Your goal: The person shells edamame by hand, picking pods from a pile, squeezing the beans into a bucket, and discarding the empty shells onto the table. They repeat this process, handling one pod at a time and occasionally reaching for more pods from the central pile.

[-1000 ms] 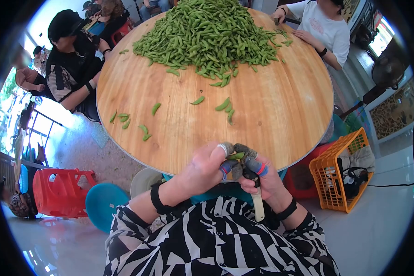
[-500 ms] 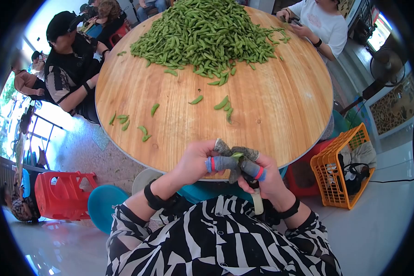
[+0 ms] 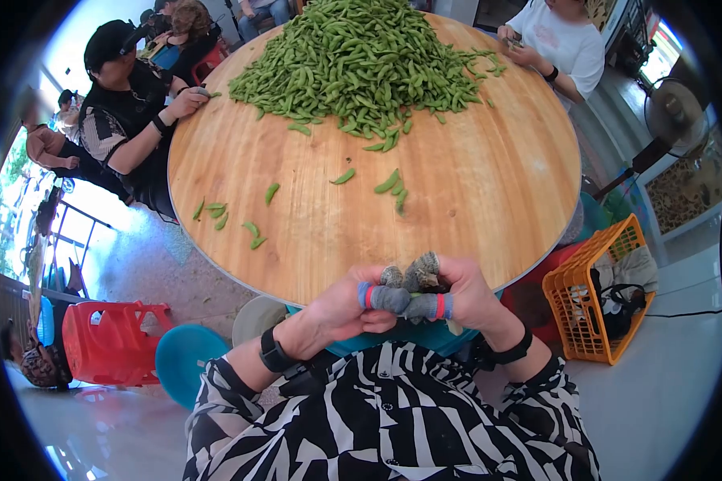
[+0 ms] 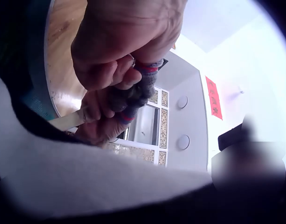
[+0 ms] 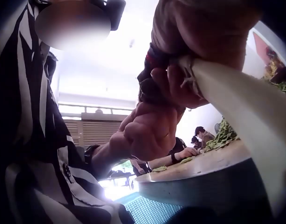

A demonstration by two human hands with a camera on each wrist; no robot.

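Round table (image 3: 497, 184) under green pods (image 3: 361, 76)

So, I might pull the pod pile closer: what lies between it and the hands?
In the head view, a few loose pods lie on the wooden tabletop between the pile and the hands.

Left forearm (image 3: 299, 337) enters from near left, right forearm (image 3: 500, 327) from near right; both angle inward and meet at centre, ahead of the torso. Left hand (image 3: 341, 309): two digits in grey fabric covers (image 3: 389, 300), banded red and blue at the base; bare fingers curled underneath. Right hand (image 3: 464, 287): two digits covered likewise, bare fingers bent in. Covered tips bunch close together; exact contact hidden. Black bands (image 3: 274, 353) circle both wrists.
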